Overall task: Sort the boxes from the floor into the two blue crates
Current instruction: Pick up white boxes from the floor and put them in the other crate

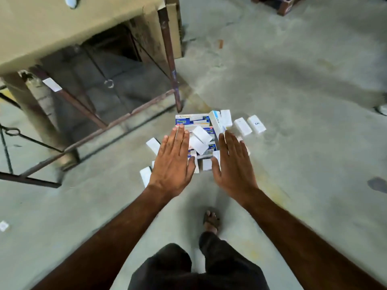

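Nearest, the bare left hand [171,162] and the bare right hand [232,164] reach forward with fingers straight and spread, holding nothing, above the heap of small white and blue cardboard boxes [199,139] on the grey concrete floor [293,101]. I think a fast scoop with both hands can push the loose boxes apart, because they lie in disorder, some flat and some tilted. One tall white box [215,122] leans at the far right of the heap and may fall. Two white boxes [249,125] lie apart on the right and could be forgotten. Further left stands a rusty metal-framed table [169,59]. The two blue crates are not in view.
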The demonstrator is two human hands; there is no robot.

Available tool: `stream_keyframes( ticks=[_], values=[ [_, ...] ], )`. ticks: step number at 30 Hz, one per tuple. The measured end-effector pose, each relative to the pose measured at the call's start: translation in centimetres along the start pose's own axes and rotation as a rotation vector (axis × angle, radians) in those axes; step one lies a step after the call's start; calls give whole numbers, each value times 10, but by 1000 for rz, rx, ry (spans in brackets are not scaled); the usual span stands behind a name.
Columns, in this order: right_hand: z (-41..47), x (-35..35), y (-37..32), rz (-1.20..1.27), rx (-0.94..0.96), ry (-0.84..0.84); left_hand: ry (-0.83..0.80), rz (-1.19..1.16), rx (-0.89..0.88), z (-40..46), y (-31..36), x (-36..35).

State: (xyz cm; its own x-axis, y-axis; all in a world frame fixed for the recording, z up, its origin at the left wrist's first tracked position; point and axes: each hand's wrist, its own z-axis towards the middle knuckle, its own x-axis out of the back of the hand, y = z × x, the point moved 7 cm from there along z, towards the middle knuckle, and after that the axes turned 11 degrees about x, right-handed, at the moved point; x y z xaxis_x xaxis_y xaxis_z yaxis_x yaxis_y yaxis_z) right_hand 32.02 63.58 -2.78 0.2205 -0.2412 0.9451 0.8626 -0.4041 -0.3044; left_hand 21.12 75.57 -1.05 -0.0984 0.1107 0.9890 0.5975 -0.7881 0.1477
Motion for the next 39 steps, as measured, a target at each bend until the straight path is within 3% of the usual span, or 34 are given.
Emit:
stream_keyframes(
  ticks=[10,16,27,33,39],
  values=[
    [105,-124,9,44,37,-183,-160,-11,150,80,-83,-86],
    [140,-227,9,46,-14,-303,-313,6,160,108,-153,-180],
    [168,-484,68,79,-102,-426,-432,-77,232,178,-214,-432],
    [173,-601,128,119,-200,-432,-553,-89,365,189,-249,-571],
    [172,-695,173,95,-322,-463,-690,-203,642,198,-287,-690]
  ],
)
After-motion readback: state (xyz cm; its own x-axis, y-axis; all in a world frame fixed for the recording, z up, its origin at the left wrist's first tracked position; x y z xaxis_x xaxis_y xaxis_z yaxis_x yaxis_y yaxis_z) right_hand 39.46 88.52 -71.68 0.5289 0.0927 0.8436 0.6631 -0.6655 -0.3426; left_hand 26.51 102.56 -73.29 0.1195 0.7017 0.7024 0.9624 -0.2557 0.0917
